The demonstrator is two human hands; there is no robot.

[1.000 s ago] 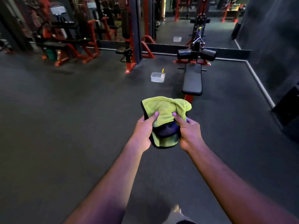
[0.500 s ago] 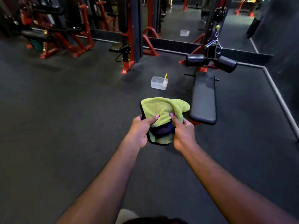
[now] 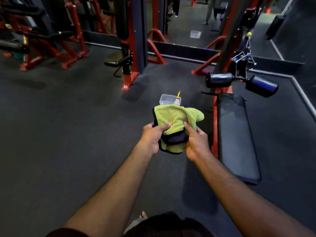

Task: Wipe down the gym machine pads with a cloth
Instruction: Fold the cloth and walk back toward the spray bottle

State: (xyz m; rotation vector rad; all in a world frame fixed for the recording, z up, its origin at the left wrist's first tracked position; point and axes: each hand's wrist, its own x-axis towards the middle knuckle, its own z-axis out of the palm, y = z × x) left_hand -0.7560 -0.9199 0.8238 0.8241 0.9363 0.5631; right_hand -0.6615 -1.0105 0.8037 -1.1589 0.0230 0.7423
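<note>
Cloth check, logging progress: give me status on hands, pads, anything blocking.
Left hand and right hand both gripping green cloth. Bench pad not yet touched. Clear tub on floor ahead.

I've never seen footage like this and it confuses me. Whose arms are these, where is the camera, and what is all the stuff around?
No robot here: the arms belong to a person wearing a wide-angle camera on the head, so you look forward and down as they do. The left hand and right hand both grip a green cloth with a dark edge, held in the air in front of them. To the right lies a long black bench pad on a red frame, with two black roller pads at its far end; nothing is being wiped yet. On the dark floor beyond the cloth stand a clear tub and a small bottle with a yellow tip. Other red machines and a mirror fill the background.
</note>
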